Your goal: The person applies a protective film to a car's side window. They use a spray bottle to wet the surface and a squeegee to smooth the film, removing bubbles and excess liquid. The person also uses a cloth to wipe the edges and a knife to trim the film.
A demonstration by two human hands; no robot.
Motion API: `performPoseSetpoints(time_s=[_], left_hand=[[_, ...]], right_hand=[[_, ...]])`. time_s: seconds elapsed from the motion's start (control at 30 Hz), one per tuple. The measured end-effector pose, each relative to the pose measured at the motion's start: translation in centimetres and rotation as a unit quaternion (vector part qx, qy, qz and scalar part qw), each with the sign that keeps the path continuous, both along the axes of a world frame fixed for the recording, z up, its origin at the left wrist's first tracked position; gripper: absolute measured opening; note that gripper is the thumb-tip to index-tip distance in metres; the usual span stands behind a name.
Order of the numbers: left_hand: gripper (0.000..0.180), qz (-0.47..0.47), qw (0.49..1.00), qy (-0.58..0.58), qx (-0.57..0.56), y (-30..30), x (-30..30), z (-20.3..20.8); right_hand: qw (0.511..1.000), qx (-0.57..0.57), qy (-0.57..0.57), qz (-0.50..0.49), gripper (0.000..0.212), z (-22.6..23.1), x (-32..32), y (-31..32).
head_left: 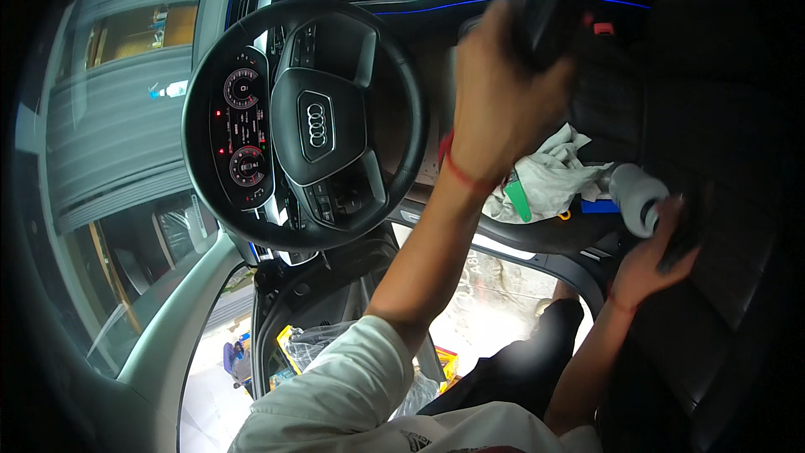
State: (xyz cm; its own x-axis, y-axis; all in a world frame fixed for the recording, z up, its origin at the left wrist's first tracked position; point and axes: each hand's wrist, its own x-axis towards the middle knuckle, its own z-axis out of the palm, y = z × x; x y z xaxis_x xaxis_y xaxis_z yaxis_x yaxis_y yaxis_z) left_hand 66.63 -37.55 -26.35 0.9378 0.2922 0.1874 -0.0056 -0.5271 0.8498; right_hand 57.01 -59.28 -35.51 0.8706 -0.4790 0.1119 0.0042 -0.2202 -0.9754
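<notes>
My left hand (503,105), a red string round its wrist, reaches over the front seats with its fingers closed round a long black thing (553,8). Motion blur and shadow hide what kind it is. Lower right, above the dark seat, my right hand (650,264) has its fingers curled at a dark thing (686,231) that I cannot make out. Against those fingers lies a white roll (635,197). A crumpled pale cloth (553,172) rests on the seat between my hands, with a green scraper (517,200) on its edge.
The steering wheel (417,101) stands left of my left forearm, before a lit instrument panel (243,130). A flat blue thing (599,206) sits by the cloth. A red buckle (603,28) shows farther off. Below, the open door (285,306) holds plastic-wrapped things.
</notes>
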Motion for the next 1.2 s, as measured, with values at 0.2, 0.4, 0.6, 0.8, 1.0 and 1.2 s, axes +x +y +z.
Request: performPoseSetpoints(time_s=[0.2, 0.4, 0.6, 0.8, 1.0, 1.2], left_hand=[[0.033, 0.016, 0.990, 0.131, -0.052, 1.0, -10.3, 2.0], [0.038, 0.060, 0.969, 0.237, 0.029, 2.7, -16.5, 5.6], [0.038, 0.104, 0.950, 0.281, 0.090, 3.7, -20.3, 8.0], [0.039, 0.131, 0.945, 0.297, 0.032, 3.4, -22.4, 9.4], [0.042, 0.122, 0.941, 0.314, 0.015, 4.1, -23.3, 9.5], [0.043, 0.131, 0.937, 0.317, -0.062, 4.6, -24.2, 8.9]], right_hand=[[0.990, 0.132, -0.041, 0.019, 0.055, -7.8, 5.7, -0.6], [0.992, 0.120, 0.019, -0.021, 0.055, -6.2, 3.7, 0.9], [0.974, 0.163, 0.000, 0.157, 0.030, -5.3, 2.2, 7.0], [0.816, -0.119, -0.157, 0.543, 0.014, -10.6, 19.5, 24.4], [0.740, -0.349, -0.019, 0.575, 0.024, -10.1, 24.8, 34.3], [0.778, -0.377, -0.078, 0.497, 0.023, -11.9, 25.6, 39.6]])
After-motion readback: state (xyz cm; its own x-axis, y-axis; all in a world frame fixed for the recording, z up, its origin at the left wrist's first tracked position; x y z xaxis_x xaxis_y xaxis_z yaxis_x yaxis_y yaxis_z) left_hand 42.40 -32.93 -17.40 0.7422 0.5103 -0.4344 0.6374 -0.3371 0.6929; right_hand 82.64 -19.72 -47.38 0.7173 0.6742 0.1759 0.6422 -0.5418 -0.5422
